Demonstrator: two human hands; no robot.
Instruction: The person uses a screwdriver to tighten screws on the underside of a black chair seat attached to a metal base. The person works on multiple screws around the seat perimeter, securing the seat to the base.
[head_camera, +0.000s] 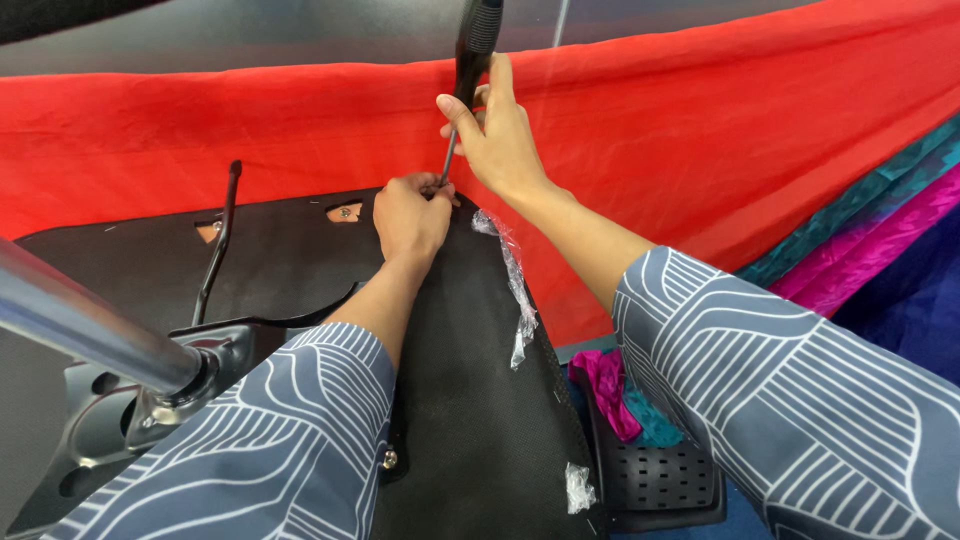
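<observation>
Two hands work at the far edge of the black chair base (470, 400): our right hand (500, 135) grips one screwdriver (470, 60), its handle top cut off by the frame. Our left hand (408, 218) is clenched around the shaft tip, hiding whatever it pinches. We count one chrome post (90, 330) left of the hands and red cloth (700, 130) behind them.

A red cloth (700, 130) is stretching across the upper frame, carrying the upturned black seat base (470, 400) at centre. Teal, magenta and blue cloths (880, 250) are lying at the right edge, with a perforated black panel (665, 480) resting at lower centre-right.
</observation>
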